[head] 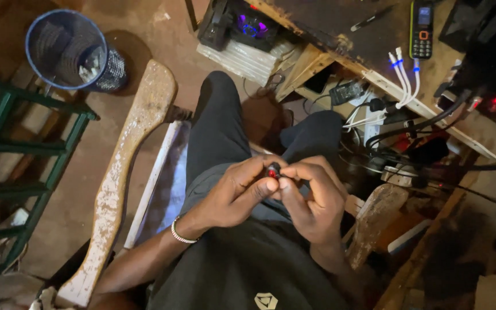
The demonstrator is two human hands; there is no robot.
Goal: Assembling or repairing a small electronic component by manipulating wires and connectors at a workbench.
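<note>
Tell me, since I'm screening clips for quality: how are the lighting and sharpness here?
Head view: dim, warm light; left hand and right hand fairly sharp around a small red-and-black part; right-side clutter sinks into shadow; purple lights glare slightly; edges bend like a wide lens.

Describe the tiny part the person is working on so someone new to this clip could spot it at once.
Start at the seated person's lap, dark trousers in the middle of the view. Just above it the left hand and right hand meet fingertip to fingertip. Pinched between them is a small black part with a red spot, the only red-and-black thing in the hands.
</note>
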